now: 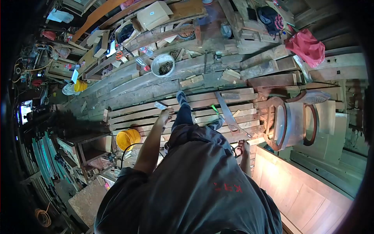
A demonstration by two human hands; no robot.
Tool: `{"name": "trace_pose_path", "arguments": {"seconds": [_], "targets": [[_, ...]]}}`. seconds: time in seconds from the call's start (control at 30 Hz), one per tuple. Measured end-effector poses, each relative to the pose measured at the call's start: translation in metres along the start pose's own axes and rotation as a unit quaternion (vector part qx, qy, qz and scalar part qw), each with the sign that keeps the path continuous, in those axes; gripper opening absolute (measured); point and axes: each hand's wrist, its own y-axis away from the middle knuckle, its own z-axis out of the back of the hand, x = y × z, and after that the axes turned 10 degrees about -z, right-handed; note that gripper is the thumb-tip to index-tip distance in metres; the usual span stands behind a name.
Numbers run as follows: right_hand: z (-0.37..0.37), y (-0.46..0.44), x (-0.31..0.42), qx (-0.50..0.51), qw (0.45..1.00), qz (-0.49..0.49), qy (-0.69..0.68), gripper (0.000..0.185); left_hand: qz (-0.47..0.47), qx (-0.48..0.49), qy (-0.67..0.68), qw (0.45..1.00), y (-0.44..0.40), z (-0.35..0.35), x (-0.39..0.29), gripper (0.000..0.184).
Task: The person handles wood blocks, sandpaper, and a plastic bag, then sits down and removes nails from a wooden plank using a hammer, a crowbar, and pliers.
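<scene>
My left hand is low over the wooden slats, its fingers curled. Just past its fingertips is a small pale rectangular block; whether they touch it is unclear. On my other side, my right hand has bent fingers beside the slats' right end, and what they hold, if anything, is hidden. A handsaw lies across the slats, its narrow end pointing toward my right hand. Near its blade lies a green-handled tool.
A yellow bucket stands left of my left arm. Ahead is a pale tub with dark contents. To the right are a curved wooden chair frame and a large wooden panel. Wood offcuts lie on the planks ahead.
</scene>
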Motion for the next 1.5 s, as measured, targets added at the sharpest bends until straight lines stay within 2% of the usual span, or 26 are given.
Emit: {"name": "trace_pose_path", "arguments": {"seconds": [0.2, 0.23, 0.3, 0.43, 0.47, 0.5, 0.6, 0.7, 0.77, 0.8, 0.9, 0.97, 1.03, 1.2, 1.3, 1.4, 1.43, 1.5], "targets": [[-0.079, 0.018, 0.002, 0.0, 0.999, -0.029, -0.044, 0.027, 0.008, 0.008, -0.055, 0.998, -0.05, 0.054, -0.049, 0.028], [-0.095, 0.021, 0.003, -0.011, 0.999, -0.04, -0.035, 0.027, -0.008, 0.008, -0.046, 0.999, -0.058, 0.064, -0.061, 0.025], [-0.124, 0.023, 0.003, 0.024, 0.999, 0.004, -0.045, 0.027, -0.079, 0.01, -0.043, 0.996, -0.072, 0.083, -0.078, 0.026], [-0.181, 0.015, 0.013, 0.026, 0.999, 0.007, -0.036, 0.027, -0.063, 0.007, -0.099, 0.993, -0.101, 0.132, -0.1, 0.025], [-0.196, 0.024, 0.019, 0.026, 0.999, 0.008, -0.04, 0.027, -0.046, 0.027, -0.119, 0.991, -0.105, 0.143, -0.106, 0.035], [-0.211, 0.035, 0.022, 0.025, 0.999, 0.008, -0.043, 0.027, -0.038, 0.035, -0.123, 0.991, -0.106, 0.154, -0.11, 0.035], [-0.241, 0.058, 0.028, 0.02, 0.999, 0.014, 0.031, 0.027, -0.029, 0.007, -0.115, 0.993, -0.108, 0.173, -0.124, 0.034], [-0.242, 0.042, 0.014, 0.031, 0.998, 0.012, 0.054, 0.028, -0.012, -0.002, -0.075, 0.997, -0.113, 0.179, -0.122, 0.032], [-0.24, 0.048, 0.016, 0.091, 0.996, 0.016, -0.018, 0.027, -0.003, -0.001, -0.052, 0.999, -0.116, 0.177, -0.114, 0.027], [-0.238, 0.05, 0.02, -0.019, 0.995, -0.043, 0.089, 0.027, -0.001, -0.005, -0.044, 0.999, -0.117, 0.173, -0.111, 0.026], [-0.215, 0.048, 0.03, 0.011, 0.993, -0.057, 0.102, 0.025, 0.016, 0.017, -0.016, 1.0, -0.12, 0.171, -0.093, 0.029], [-0.213, 0.059, 0.049, -0.037, 0.989, -0.015, 0.146, 0.023, 0.034, 0.014, -0.016, 0.999, -0.122, 0.168, -0.082, 0.032], [-0.214, 0.067, 0.075, -0.057, 0.986, -0.012, 0.156, 0.023, 0.038, 0.021, 0.017, 0.999, -0.122, 0.168, -0.069, 0.037], [-0.23, 0.082, 0.128, -0.059, 0.976, 0.065, 0.201, 0.026, 0.042, 0.022, 0.055, 0.997, -0.125, 0.17, -0.045, 0.04], [-0.256, 0.105, 0.154, -0.033, 0.976, 0.092, 0.194, 0.026, 0.04, 0.018, 0.101, 0.994, -0.13, 0.169, -0.04, 0.037], [-0.283, 0.122, 0.173, 0.02, 0.987, 0.097, 0.124, 0.019, 0.048, 0.014, 0.114, 0.992, -0.133, 0.166, -0.055, 0.031], [-0.291, 0.126, 0.178, 0.064, 0.993, 0.084, 0.06, 0.017, 0.049, 0.013, 0.139, 0.989, -0.128, 0.164, -0.066, 0.029], [-0.304, 0.136, 0.187, 0.121, 0.989, 0.082, 0.01, 0.021, 0.031, -0.004, 0.173, 0.984, -0.123, 0.157, -0.087, 0.027]]}}
